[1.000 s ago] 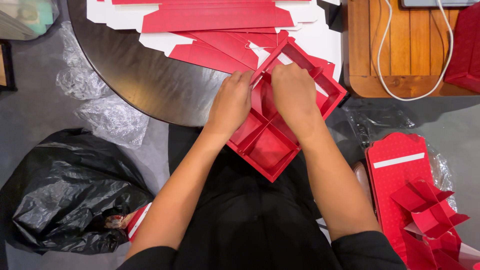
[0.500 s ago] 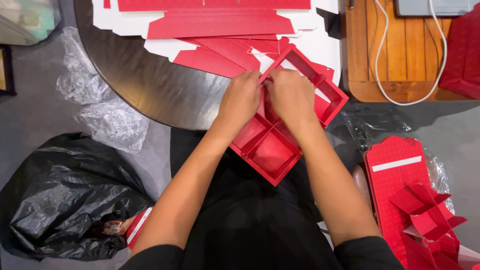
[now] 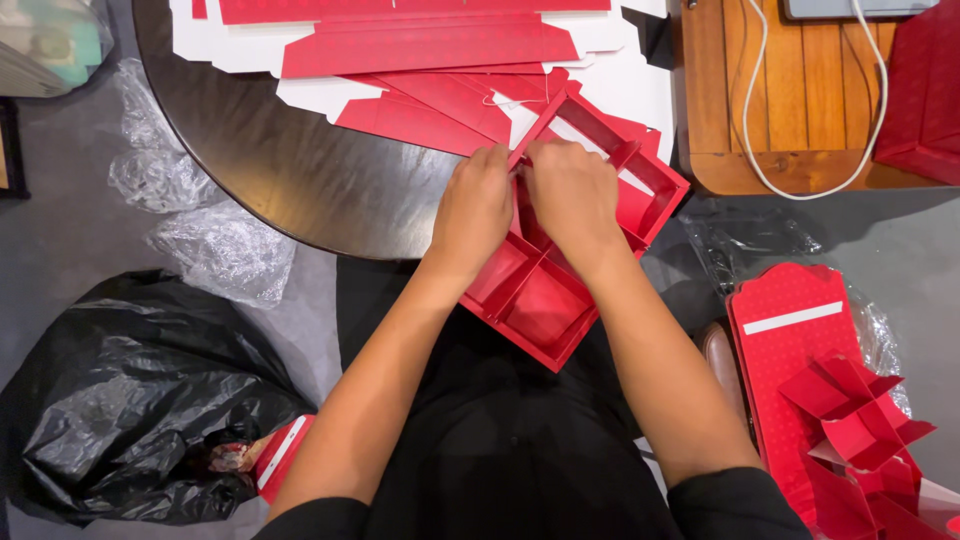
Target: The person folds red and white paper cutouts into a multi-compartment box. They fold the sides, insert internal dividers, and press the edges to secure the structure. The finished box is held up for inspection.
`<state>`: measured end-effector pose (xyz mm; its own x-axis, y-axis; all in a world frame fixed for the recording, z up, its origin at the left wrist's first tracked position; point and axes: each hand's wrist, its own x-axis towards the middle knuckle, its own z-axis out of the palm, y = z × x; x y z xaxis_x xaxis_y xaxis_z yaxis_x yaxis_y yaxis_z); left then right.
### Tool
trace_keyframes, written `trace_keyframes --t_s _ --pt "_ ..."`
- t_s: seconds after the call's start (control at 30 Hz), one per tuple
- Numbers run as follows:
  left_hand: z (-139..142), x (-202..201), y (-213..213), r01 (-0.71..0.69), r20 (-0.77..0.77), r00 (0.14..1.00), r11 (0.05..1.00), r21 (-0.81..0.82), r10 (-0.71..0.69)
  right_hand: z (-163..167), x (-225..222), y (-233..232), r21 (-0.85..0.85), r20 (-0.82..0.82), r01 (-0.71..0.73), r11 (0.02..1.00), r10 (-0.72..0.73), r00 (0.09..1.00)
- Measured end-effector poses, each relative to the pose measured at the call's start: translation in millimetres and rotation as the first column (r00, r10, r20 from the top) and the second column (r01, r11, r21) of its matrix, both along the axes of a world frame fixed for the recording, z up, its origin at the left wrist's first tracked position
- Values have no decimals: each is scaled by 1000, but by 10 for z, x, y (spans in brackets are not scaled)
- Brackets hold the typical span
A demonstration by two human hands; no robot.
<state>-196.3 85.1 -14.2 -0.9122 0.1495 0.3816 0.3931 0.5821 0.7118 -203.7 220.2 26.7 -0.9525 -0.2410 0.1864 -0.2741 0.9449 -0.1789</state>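
Far left, floor: black plastic bag (image 3: 130,400) lies crumpled, clear wrap (image 3: 215,250) just beside it, both well apart from the hands.
Round table: dark top (image 3: 300,170), stack of flat red-and-white box blanks (image 3: 430,50) at its far side.
Left hand: left hand (image 3: 472,215) palm down, fingers curled shut, pinching the thin red divider strip (image 3: 535,130) near the box's far wall; wrist straight, forearm running back to the body.
Box: red divided box (image 3: 540,300) tilted, half on the table edge, half over the lap, open side up, compartments visible.
Right hand: right hand (image 3: 575,195) palm down over the middle of the box, fingertips closed against the same divider, touching the left hand; what is under the palm cannot be seen.
Risk 1: box overhangs the edge with little support, so a hard push down could tip it off the lap.
Risk 2: both hands pinch one thin card strip; uneven pull would likely crease or tear it at the slot.
Right side: wooden tray (image 3: 790,100) with white cable (image 3: 870,110); red dotted blank and folded red inserts (image 3: 850,410) on the floor, well apart.
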Motion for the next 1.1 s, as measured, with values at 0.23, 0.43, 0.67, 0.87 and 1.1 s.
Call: trace_keyframes --t_s 0.23,0.43,0.67,0.87,1.1 --pt "-20 5 -3 -6 27 1000 1000 -17 6 9 49 37 -22 50 -12 1000 13 999" --pt "-36 11 -21 -8 2 1000 1000 2 8 40 45 60 -19 126 26 999 -23 992" --pt "-50 -1 -54 -6 10 1000 1000 -12 6 10 -72 28 34 206 91 995 -96 974" --pt "-60 -3 -68 1 8 1000 1000 -6 -1 6 -95 9 53 224 83 995 -92 970" --pt "-94 -17 -62 6 18 1000 999 -44 -5 26 -114 -41 102 247 108 989 -131 960"
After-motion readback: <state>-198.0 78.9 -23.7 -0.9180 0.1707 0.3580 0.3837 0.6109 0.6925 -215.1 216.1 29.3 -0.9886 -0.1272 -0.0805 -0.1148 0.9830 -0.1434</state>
